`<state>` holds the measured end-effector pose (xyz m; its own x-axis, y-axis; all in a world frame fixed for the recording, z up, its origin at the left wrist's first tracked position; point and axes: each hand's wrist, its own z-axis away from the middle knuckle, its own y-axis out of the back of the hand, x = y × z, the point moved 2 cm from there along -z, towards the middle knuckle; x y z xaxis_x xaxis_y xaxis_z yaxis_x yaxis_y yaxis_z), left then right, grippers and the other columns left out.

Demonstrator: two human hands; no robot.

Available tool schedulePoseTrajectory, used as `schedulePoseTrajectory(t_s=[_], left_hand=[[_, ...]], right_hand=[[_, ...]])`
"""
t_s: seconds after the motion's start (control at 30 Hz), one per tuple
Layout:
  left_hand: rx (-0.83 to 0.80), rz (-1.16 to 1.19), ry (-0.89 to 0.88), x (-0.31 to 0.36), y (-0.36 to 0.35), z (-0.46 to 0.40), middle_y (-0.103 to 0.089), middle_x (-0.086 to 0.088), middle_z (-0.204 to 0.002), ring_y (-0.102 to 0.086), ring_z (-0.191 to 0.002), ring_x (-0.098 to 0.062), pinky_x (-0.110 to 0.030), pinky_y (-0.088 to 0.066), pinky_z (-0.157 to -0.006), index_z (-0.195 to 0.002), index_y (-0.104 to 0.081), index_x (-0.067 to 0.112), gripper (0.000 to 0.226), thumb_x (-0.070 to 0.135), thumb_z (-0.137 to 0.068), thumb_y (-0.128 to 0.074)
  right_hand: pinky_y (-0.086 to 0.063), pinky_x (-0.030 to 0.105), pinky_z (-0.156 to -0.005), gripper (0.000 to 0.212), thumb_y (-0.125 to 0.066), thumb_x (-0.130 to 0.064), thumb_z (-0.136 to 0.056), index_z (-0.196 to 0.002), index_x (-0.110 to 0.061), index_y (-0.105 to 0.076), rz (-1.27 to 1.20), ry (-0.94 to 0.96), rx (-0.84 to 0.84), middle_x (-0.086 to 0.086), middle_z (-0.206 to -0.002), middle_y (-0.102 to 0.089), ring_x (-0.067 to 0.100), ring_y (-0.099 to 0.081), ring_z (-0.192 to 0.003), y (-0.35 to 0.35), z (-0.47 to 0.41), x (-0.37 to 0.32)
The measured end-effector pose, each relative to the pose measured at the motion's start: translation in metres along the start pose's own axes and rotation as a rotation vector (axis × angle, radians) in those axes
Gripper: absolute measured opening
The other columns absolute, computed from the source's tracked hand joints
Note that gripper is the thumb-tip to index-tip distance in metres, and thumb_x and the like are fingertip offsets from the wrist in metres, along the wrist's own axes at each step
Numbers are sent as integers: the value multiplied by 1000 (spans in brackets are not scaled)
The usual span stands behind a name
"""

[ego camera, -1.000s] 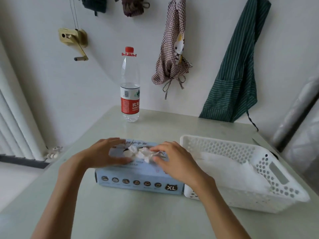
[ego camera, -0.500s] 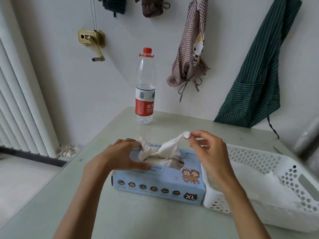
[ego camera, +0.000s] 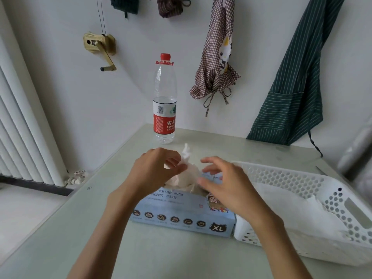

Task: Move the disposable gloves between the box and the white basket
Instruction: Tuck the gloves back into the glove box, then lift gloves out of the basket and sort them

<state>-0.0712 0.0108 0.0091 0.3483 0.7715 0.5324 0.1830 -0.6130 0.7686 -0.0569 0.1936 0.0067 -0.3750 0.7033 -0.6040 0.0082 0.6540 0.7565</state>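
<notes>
Nearest: both forearms enter from 6 o'clock, cut off by the frame edge. Blue glove box (ego camera: 182,213) lies flat at centre, "XL" mark on its front face, its right end touching or just beside the white basket (ego camera: 342,202) at 3 o'clock. Basket already holds a low heap of pale film-like gloves (ego camera: 298,212); count not readable. Right hand (ego camera: 227,188) hovers over the box top, fingers spread apart and lightly bent, holding nothing as far as seen. Left hand (ego camera: 159,172) at approx 11 o'clock of the box opening, thumb and fingertips closed on a crumpled glove (ego camera: 187,170) that stands up out of the slot, tip pointing to 12. Judgement: task part done, w/ some gloves in basket, one glove between grips, box contents unknown. Direction of transfer (box to basket or reverse) can't be fixed from this view. Box opening hidden by both hands; left fingertips blurred. Further back at 12 o'clock: water bottle (ego camera: 165,99) upright on the table (ego camera: 60,228), well apart from box.
</notes>
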Motion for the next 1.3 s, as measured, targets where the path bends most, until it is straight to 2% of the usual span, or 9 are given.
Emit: schedulePoseTrajectory(t_s=[0.07,0.27,0.43,0.53,0.63,0.77,0.9,1.1,1.3], left_hand=[[-1,134,48,-5,5,0,-71,14,-80,-66,-77,2,-26,-54,-78,-79,-69,26,8,33,-83,-68],[89,375,46,-11,38,9,-74,6,-84,-70,-78,-7,-29,-53,-80,-92,-72,18,13,25,-83,-66],[-236,92,150,-30,28,11,-72,10,-90,-68,-83,-4,-36,-54,-88,-92,-72,23,11,26,-81,-69],[-343,-1,179,-41,33,17,-70,19,-92,-65,-88,0,-34,-51,-92,-86,-69,38,15,25,-80,-72],[-260,-50,151,-47,49,21,-69,27,-90,-64,-90,0,-39,-49,-91,-87,-70,47,24,25,-78,-74],[-153,30,127,-41,57,20,-69,28,-87,-65,-87,4,-39,-52,-89,-85,-69,48,17,31,-80,-69],[-96,24,167,-39,51,15,-69,22,-96,-65,-89,-3,-41,-51,-91,-84,-65,46,7,42,-84,-61],[-264,6,95,-33,24,11,-59,17,-124,-53,-114,-4,-28,-40,-100,-115,-62,41,26,43,-91,-51],[-298,67,132,-35,13,5,-57,9,-130,-54,-117,-11,-27,-42,-96,-121,-61,30,29,24,-99,-43]], right_hand=[[-37,28,-98,59,-67,-42,-84,-136,-29,-43,241,-32,-167,-13,-127,-58,10,-52,-118,-10,2,8],[-24,27,-87,65,-67,-48,-81,-138,-31,-40,367,-2,-116,-13,-127,-59,14,-49,-119,-16,0,14],[-25,21,-95,66,-72,-46,-79,-137,-39,-42,137,-1,-99,-19,-123,-59,4,-51,-113,-10,0,15],[-37,32,-104,51,-67,-34,-86,-132,-39,-48,87,0,-146,-22,-114,-60,0,-52,-108,-8,1,18],[-49,31,-92,40,-64,-30,-89,-127,-38,-54,61,10,-70,-25,-105,-58,-2,-55,-98,-5,-1,16],[-41,13,-74,37,-71,-48,-77,-110,-36,-58,84,117,153,-20,-99,-55,-2,-51,-87,-4,1,0],[-43,21,-74,42,-65,-67,-71,-90,-30,-58,163,107,120,-17,-86,-55,3,-51,-82,-30,10,-25],[-40,18,-61,13,-64,-37,-88,-88,-27,-73,222,105,86,-13,-80,-65,5,-57,-70,-34,9,-17],[-44,14,-72,4,-65,-31,-87,-85,-32,-68,55,74,-104,-16,-90,-63,-4,-58,-84,21,0,-2]])
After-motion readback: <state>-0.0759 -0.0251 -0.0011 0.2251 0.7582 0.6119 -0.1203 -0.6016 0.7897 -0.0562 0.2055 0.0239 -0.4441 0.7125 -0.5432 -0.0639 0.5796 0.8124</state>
